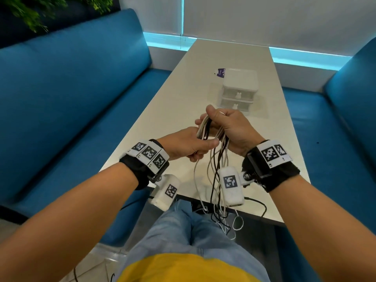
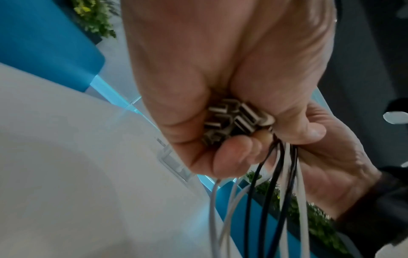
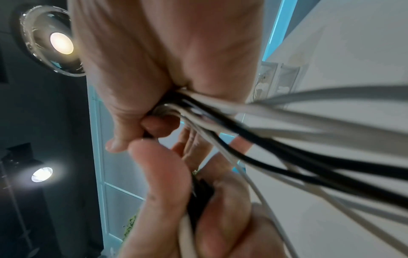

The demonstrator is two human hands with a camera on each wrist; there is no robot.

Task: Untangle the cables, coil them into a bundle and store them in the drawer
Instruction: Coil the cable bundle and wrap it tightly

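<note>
Several white and black cables (image 1: 218, 159) form one bunch held above the near end of the white table (image 1: 179, 92). My right hand (image 1: 221, 123) grips the top of the bunch in a fist. Just below it, my left hand (image 1: 200, 146) grips the same bunch; its wrist view shows the fingers curled round a cluster of metal plugs (image 2: 238, 120). The loose strands (image 3: 309, 157) hang past the table's front edge down to my lap. A small white two-drawer unit (image 1: 240, 88) stands beyond my hands, both drawers shut.
A purple and white packet (image 1: 220, 73) lies behind the drawer unit. Blue sofas (image 1: 71, 98) flank the table on both sides. A thin black cord (image 1: 258, 202) runs along the table's front edge on the right.
</note>
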